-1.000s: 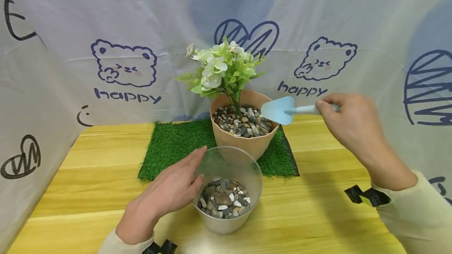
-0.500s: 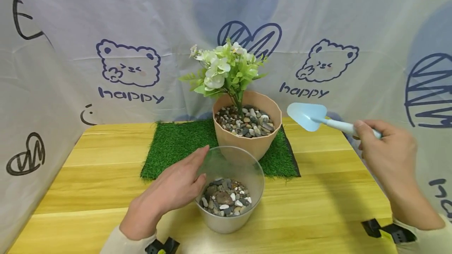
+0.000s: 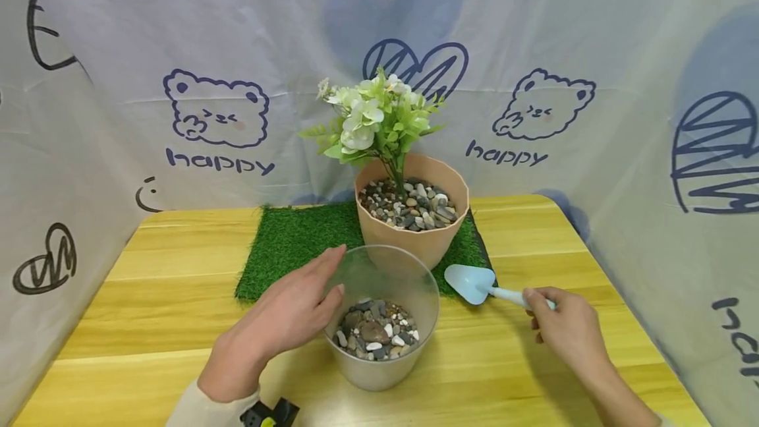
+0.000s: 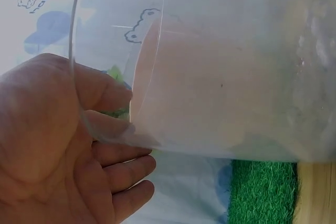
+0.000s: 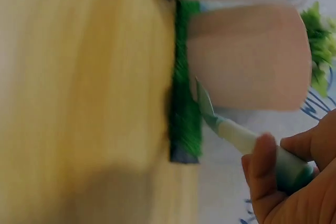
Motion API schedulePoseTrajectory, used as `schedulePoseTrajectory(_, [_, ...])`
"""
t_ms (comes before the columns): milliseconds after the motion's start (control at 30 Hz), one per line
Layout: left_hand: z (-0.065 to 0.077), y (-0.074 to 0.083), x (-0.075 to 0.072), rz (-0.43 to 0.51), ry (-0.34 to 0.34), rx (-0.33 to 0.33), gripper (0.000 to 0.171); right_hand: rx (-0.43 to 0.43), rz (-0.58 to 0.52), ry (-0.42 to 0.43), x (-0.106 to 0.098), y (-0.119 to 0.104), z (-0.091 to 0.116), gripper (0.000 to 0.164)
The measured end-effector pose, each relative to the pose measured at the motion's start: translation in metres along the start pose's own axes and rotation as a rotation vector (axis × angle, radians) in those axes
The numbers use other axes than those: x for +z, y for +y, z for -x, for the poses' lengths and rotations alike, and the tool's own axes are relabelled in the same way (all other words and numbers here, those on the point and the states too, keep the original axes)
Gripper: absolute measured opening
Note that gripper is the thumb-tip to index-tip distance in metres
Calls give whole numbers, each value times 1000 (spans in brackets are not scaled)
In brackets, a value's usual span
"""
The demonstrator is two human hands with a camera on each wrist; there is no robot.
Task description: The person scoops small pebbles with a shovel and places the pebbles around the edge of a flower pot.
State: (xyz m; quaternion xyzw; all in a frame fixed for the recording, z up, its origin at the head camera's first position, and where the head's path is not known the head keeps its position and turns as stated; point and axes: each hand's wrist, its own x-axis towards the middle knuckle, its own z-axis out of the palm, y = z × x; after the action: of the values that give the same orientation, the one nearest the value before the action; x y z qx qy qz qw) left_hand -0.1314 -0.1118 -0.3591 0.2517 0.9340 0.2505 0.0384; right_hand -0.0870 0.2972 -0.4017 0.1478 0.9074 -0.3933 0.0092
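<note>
My left hand [image 3: 287,312] holds the rim of a clear plastic bucket [image 3: 379,374], its thumb over the near side of the rim. Stones and pebbles [image 3: 379,331] cover the bucket's bottom. To the right, my right hand [image 3: 566,321] grips the handle of a light blue trowel [image 3: 471,282]; its blade hangs low by the mat's right front corner, with no stones on it. Behind the bucket stands a peach flowerpot [image 3: 409,242] with pebbles [image 3: 423,206] and a white-flowered plant [image 3: 379,114]. In the right wrist view the trowel [image 5: 239,137] points toward the flowerpot [image 5: 247,56].
A green grass mat [image 3: 302,242] lies under the flowerpot on the yellow wooden table [image 3: 178,262]. A printed cloth [image 3: 308,18] hangs behind the table and along both sides.
My right hand has drawn the trowel away from the flowerpot to the right, then lowered it forward of the pot. My left hand stays at the bucket's rim.
</note>
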Motion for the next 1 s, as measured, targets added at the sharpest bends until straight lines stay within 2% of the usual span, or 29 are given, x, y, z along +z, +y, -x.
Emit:
schedulePoseTrajectory(100, [2, -2, 1, -2, 15, 2, 63, 29, -34, -66, 14, 4, 4, 48])
schedulePoseTrajectory(167, [2, -2, 2, -8, 27, 13, 62, 43, -13, -116, 20, 5, 9, 44])
schedulePoseTrajectory(333, [4, -5, 5, -8, 54, 21, 62, 6, 181, -241, 40, 9, 16, 26])
schedulePoseTrajectory(467, [7, -8, 8, 18, 70, -14, 62, 18, 263, -294, 55, 11, 15, 28])
schedulePoseTrajectory(633, [19, -18, 17, 83, 159, -68, 61, -23, 309, -285, 62, 10, 12, 34])
schedulePoseTrajectory(833, [39, -44, 27, 96, 261, -143, 57, -64, 335, -267, 53, 10, 5, 36])
schedulePoseTrajectory(900, [45, -56, 28, 58, 273, -167, 58, -106, 361, -218, 44, 12, -2, 35])
schedulePoseTrajectory(1000, [52, -73, 29, -29, 252, -214, 65, -221, 434, -90, 29, 18, -12, 42])
